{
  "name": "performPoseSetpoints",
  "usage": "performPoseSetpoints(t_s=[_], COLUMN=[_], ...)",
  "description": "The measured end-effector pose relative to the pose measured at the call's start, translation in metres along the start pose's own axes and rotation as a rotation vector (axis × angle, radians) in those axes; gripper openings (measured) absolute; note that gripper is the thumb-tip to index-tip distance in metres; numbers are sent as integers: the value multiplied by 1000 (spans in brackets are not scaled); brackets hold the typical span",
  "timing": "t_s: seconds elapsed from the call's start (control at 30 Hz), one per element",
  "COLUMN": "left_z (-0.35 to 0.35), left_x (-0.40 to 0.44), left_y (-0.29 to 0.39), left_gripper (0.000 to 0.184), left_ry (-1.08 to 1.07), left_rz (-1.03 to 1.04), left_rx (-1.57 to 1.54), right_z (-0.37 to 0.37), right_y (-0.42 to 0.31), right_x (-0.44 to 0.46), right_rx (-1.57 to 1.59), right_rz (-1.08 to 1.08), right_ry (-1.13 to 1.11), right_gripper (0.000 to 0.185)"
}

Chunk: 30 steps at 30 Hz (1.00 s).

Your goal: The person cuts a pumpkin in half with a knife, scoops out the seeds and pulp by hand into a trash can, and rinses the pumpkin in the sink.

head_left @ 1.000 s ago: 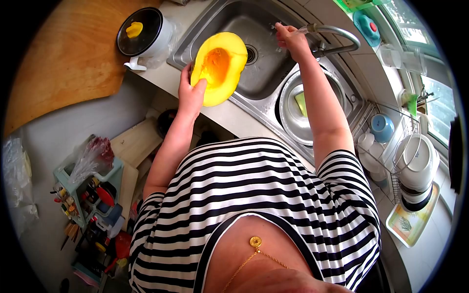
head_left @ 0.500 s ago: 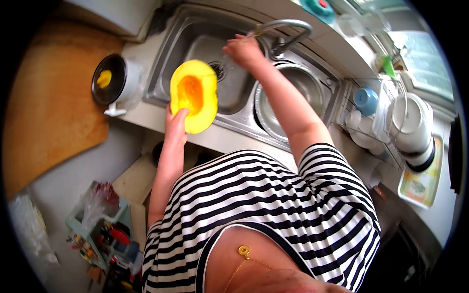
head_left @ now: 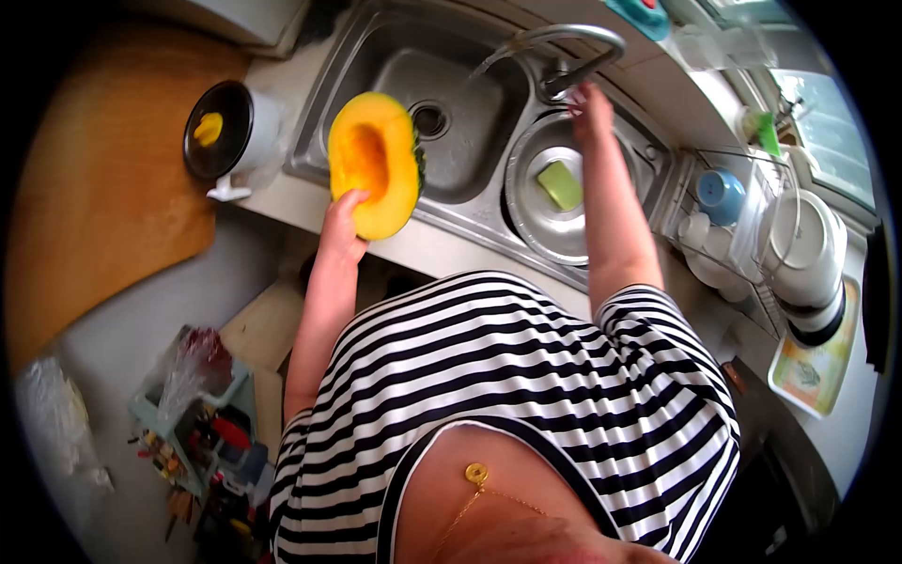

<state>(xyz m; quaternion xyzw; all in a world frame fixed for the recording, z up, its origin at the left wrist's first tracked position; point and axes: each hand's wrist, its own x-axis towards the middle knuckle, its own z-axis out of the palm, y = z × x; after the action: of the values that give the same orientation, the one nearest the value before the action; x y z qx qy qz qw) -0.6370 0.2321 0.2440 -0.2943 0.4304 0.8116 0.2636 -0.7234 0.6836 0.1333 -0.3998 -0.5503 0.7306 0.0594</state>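
A halved pumpkin (head_left: 402,179) with yellow flesh, a hollow scooped centre and a dark green rind edge is in my left hand (head_left: 346,226). My thumb presses on its cut face, and the fingers go behind it. It hangs over the near left part of the left sink basin (head_left: 376,70). My right hand (head_left: 592,111) is beside the base of the curved metal faucet (head_left: 573,33), its fingers apart and somewhat blurred. Whether they touch the faucet's handle I cannot make out. Water streams from the spout into the left basin.
In the right basin sits a metal bowl (head_left: 540,230) holding a green block (head_left: 560,185), perhaps a sponge. A dark-rimmed pot (head_left: 235,94) with a yellow piece stands left of the sink. Right of it is a dish rack (head_left: 691,202) with crockery. A tool caddy (head_left: 193,470) is below left.
My right hand has moved right, from under the faucet spout to the faucet's base. The pumpkin half has turned slightly, showing its green edge. The green block has come into view.
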Motion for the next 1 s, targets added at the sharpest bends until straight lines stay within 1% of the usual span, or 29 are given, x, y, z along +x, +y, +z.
performPoseSetpoints(t_s=[0.03, 0.07, 0.1, 0.13, 0.17, 0.2, 0.23, 0.3, 0.33, 0.37, 0.43, 0.5, 0.53, 0.57, 0.6, 0.67, 0.7, 0.73, 0.77, 0.8, 0.83, 0.87, 0.9, 0.93, 0.97, 1.0], left_z=[1, 3, 6, 7, 7, 6, 6, 7, 6, 6, 9, 14, 17, 20, 23, 24, 23, 21, 19, 17, 14, 12, 10, 8, 6, 7], left_x=[-1, -2, -2, -2, -2, 0, 0, 4, 5, 7, 8, 10, 9, 9, 9, 9, 10, 10, 11, 12, 14, 15, 16, 16, 15, 13], left_y=[1, 2, 2, 2, 2, 2, 1, 1, 0, -1, -2, -2, -2, -2, -2, 1, 4, 9, 12, 13, 15, 18, 24, 30, 35, 39], left_gripper=[35, 35, 35, 36, 36, 38, 40, 41, 41, 41, 38, 36, 39, 42, 42, 51, 51, 55, 59, 59, 58, 57, 57, 57, 56, 56], left_ry=[-13, 5, -33, -73, -63, -71, -80, -66, -62, -60, -66, -83, -34, 14, 5, 115, 107, 87, 66, 54, 56, 55, 33, 13, -3, -21], left_rz=[-27, -21, -28, -37, -35, -37, -41, -39, -60, -78, -74, -69, 0, 70, 73, 336, 338, 378, 416, 414, 480, 545, 545, 672, 800, 802], left_rx=[-38, -34, -87, -140, -137, -128, -120, -113, -109, -105, -105, -102, -37, 25, 26, 294, 298, 346, 392, 394, 420, 445, 448, 616, 779, 771], right_z=[11, 9, 11, 21, 32, 42, 40, 31, 26, 21, 21, 23, 36, 33, 31, 30, 41, 39, 35, 41, 46, 44, 47, 52, 49, 45], right_y=[-23, -34, -44, -60, -73, -75, -71, -64, -68, -69, -72, -65, -62, -36, -15, 16, 15, 20, 19, -7, -35, -66, -103, -140, -161, -171], right_x=[-5, 1, 6, -6, -19, -22, -16, 2, 3, 7, -14, -36, -64, -59, -66, -109, -140, -152, -159, -179, -198, -211, -237, -266, -285, -298], right_rx=[46, 124, 204, 180, 157, 121, 124, -270, -277, -417, -358, -252, -156, -103, -99, -642, -873, -1210, -1209, -1423, -1638, -1455, -1275, -1149, -1018, -815], right_rz=[-21, -2, 14, 6, -2, -65, -58, -181, -95, -111, -88, -108, -118, -179, -188, -400, -380, -588, -586, -596, -600, -597, -557, -529, -592, -680], right_ry=[135, 55, -22, -68, -113, -22, -24, -168, -203, -197, -225, -231, -117, -36, -32, -230, -336, -571, -559, -564, -563, -612, -606, -631, -647, -647], right_gripper=[44, 37, 31, 38, 44, 51, 51, 55, 58, 63, 67, 70, 71, 68, 68, 64, 75, 77, 77, 75, 73, 73, 64, 58, 55, 51])
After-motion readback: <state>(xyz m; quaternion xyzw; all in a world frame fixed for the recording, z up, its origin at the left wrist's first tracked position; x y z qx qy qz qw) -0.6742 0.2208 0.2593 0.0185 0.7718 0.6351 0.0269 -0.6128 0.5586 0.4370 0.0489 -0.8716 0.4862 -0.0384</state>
